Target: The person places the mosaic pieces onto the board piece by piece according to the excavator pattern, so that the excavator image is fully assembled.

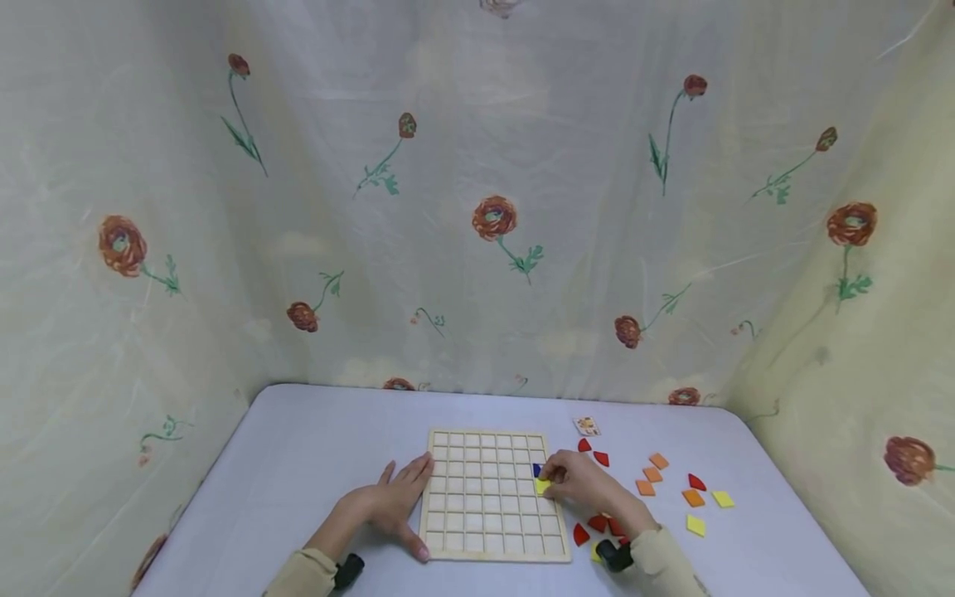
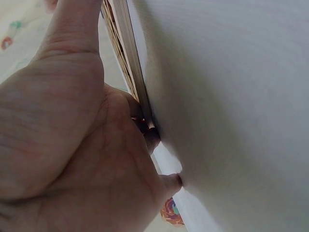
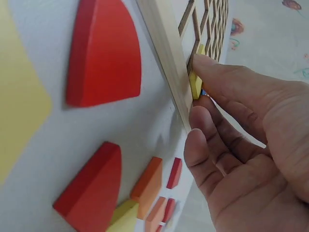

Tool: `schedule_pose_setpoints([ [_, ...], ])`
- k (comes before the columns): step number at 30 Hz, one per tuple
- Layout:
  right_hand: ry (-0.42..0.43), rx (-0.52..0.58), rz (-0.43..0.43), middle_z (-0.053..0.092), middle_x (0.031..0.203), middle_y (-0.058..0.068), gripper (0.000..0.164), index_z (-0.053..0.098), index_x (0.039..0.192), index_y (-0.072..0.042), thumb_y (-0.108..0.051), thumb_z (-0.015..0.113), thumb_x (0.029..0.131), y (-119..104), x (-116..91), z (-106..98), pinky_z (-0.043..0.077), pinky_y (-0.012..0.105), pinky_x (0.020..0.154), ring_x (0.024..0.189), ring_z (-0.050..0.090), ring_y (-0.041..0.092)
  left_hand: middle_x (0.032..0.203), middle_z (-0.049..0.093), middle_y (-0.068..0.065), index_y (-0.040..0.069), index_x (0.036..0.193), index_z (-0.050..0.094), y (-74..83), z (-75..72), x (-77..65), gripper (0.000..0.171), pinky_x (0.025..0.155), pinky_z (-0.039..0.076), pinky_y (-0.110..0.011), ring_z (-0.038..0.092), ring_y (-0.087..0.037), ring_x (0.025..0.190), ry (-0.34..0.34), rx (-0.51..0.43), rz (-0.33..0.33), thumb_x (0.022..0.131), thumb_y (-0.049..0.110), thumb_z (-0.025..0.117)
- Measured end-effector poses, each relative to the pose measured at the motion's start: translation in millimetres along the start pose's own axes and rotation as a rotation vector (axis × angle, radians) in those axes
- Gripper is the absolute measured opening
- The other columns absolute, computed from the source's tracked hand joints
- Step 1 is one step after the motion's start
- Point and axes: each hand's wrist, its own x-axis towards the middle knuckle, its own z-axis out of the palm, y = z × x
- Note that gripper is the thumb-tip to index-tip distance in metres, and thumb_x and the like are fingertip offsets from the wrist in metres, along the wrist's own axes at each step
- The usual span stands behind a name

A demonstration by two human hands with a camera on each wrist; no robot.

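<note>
A pale wooden grid board [image 1: 496, 557] lies flat on the table, its square cells mostly bare. My left hand [image 1: 391, 502] is spread along the board's left edge, thumb near the lower corner and fingers straight. In the left wrist view the palm [image 2: 91, 150] stands beside the board's side. My right hand [image 1: 582, 481] pinches a yellow square tile [image 1: 542, 487] over the board's right column. The right wrist view shows this yellow tile [image 3: 195, 86] tilted in a cell, thumb on it. A dark blue piece [image 1: 537, 470] sits just beyond, partly hidden by the fingers.
Red quarter-round pieces [image 1: 581, 535] lie right of the board, some beneath my right forearm. Orange tiles [image 1: 652, 474], yellow tiles [image 1: 695, 526] and another red piece [image 1: 696, 482] are farther right. A small picture card [image 1: 587, 426] lies behind them. Flowered curtains [image 1: 462, 315] surround the table.
</note>
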Motion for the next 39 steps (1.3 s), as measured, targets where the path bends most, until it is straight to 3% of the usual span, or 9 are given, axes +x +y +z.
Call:
schedule_pose_setpoints([
  [9,0.036,-0.003,0.042,0.060,0.086,-0.002,0.023,0.067,0.095,-0.011,-0.015,0.081,0.077,-2,-5,0,0.047,0.025,0.068,0.078,0.052,0.013,0.163,0.000,-0.013,0.003,0.155,0.003,6.1,-2.3,-3.7,0.138,0.119,0.006,-0.058,0.004,-0.028,0.151,0.006,0.030,-0.010,0.059,0.068,0.079],
  [15,0.144,0.056,0.178,0.058,0.084,0.000,0.026,0.063,0.097,-0.008,-0.019,0.079,0.079,9,-20,-15,0.044,0.024,0.062,0.076,0.051,0.014,0.164,0.001,-0.013,0.004,0.155,0.003,6.0,-1.2,-2.4,0.138,0.120,0.006,-0.058,0.004,-0.027,0.151,0.005,0.034,-0.005,0.059,0.069,0.078],
  [22,0.247,-0.018,0.331,0.056,0.085,0.005,0.039,0.058,0.101,-0.003,-0.032,0.076,0.082,36,-48,-45,0.042,0.026,0.058,0.071,0.050,0.017,0.164,0.001,-0.012,0.004,0.155,0.003,5.2,-2.8,-2.8,0.138,0.120,0.005,-0.057,0.003,-0.027,0.151,-0.004,0.010,-0.014,0.059,0.069,0.078],
  [27,0.253,-0.063,0.438,0.056,0.083,0.007,0.041,0.055,0.097,0.000,-0.034,0.073,0.083,59,-64,-62,0.040,0.027,0.060,0.074,0.049,0.019,0.164,0.000,-0.013,0.004,0.155,0.003,2.4,-1.5,-2.1,0.139,0.119,0.004,-0.058,0.003,-0.028,0.151,0.000,0.011,-0.010,0.058,0.071,0.077],
  [32,0.218,-0.041,0.552,0.050,0.076,0.007,0.041,0.054,0.090,0.001,-0.037,0.070,0.085,80,-71,-65,0.036,0.026,0.056,0.068,0.047,0.018,0.164,0.000,-0.013,0.004,0.155,0.003,0.2,1.1,0.4,0.139,0.120,0.004,-0.058,0.003,-0.028,0.151,0.004,0.008,-0.010,0.057,0.071,0.077],
  [35,0.220,-0.049,0.566,0.051,0.077,0.009,0.044,0.056,0.091,0.002,-0.039,0.070,0.086,89,-71,-63,0.037,0.026,0.056,0.068,0.048,0.019,0.164,0.000,-0.013,0.004,0.155,0.003,0.7,1.0,0.8,0.139,0.119,0.004,-0.058,0.003,-0.028,0.151,0.005,0.007,-0.009,0.057,0.070,0.077],
  [39,0.245,-0.048,0.559,0.055,0.080,0.009,0.035,0.058,0.094,0.002,-0.029,0.070,0.086,95,-69,-61,0.040,0.026,0.056,0.071,0.050,0.019,0.164,0.001,-0.013,0.004,0.155,0.004,2.2,0.3,0.2,0.139,0.119,0.004,-0.058,0.003,-0.028,0.151,0.006,0.005,-0.005,0.057,0.069,0.078],
])
